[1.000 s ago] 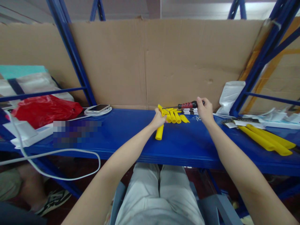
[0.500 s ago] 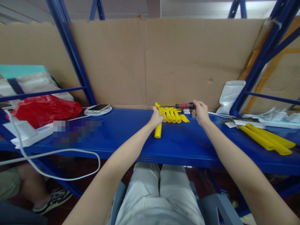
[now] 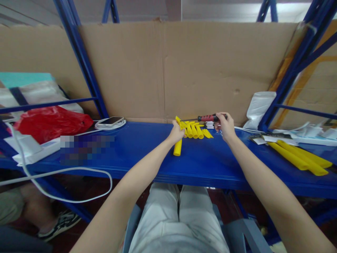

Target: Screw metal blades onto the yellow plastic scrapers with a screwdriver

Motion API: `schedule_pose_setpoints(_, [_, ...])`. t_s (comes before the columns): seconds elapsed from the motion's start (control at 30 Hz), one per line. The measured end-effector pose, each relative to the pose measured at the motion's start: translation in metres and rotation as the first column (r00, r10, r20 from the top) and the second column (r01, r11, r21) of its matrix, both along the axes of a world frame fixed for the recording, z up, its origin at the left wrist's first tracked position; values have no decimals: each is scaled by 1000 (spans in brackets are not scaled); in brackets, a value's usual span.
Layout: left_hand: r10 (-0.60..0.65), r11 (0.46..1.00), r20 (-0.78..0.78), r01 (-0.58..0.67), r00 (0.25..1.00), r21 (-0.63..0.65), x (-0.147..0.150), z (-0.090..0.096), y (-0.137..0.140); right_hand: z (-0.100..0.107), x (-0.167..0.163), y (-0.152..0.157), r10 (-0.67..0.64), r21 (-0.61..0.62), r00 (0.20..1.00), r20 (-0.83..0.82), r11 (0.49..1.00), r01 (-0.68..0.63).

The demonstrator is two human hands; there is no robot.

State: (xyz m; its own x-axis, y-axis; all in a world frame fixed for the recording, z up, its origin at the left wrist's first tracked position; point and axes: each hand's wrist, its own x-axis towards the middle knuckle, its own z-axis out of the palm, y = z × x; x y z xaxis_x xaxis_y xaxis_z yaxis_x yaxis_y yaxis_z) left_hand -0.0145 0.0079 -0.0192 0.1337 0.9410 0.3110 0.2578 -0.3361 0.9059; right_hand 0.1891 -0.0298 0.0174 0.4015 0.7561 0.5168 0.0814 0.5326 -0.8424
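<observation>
My left hand [image 3: 177, 131] is closed around a yellow plastic piece with a round tube-like lower end [image 3: 177, 148] that points toward me. In my right hand [image 3: 225, 124] is a screwdriver [image 3: 207, 118] with a red and black handle, held level. Its thin shaft runs left, and the tip meets the top of the yellow piece by my left fingers; the exact contact is too small to make out. Just right of my left hand, several more yellow tube pieces [image 3: 195, 130] lie in a row, with small yellow pointed pieces [image 3: 207, 133] beside them. Small white-and-black parts [image 3: 210, 124] lie below the screwdriver handle.
Larger yellow pieces [image 3: 297, 156] lie on the right of the blue table [image 3: 142, 151]. A phone [image 3: 113, 121] rests on a coiled white cable at left, near a red bag [image 3: 52, 123] and a white power strip [image 3: 39, 153]. Cardboard [image 3: 126, 70] stands behind.
My right fingers have shifted on the screwdriver's handle, and its back end now shows beyond them. The left hand stays in place with the yellow piece.
</observation>
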Motion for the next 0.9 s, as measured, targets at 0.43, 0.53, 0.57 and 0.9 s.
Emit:
schedule_pose_setpoints(0.43, [-11,1000,127,9,992,15,2,-8,9,-1,1,1,25,61,1000,-2,998,-25])
schedule_pose_setpoints(0.53, [1,1000,106,-2,994,17,1,-7,8,-1,2,1,29,45,1000,-1,999,-28])
schedule_pose_setpoints(0.57, [3,1000,103,-5,995,15,1,-7,8,-1,3,1,29,27,1000,-3,999,-29])
schedule_pose_setpoints(0.9, [8,1000,6,-8,1000,-4,-1,-2,3,-1,5,3,44,-13,998,-44,999,-44])
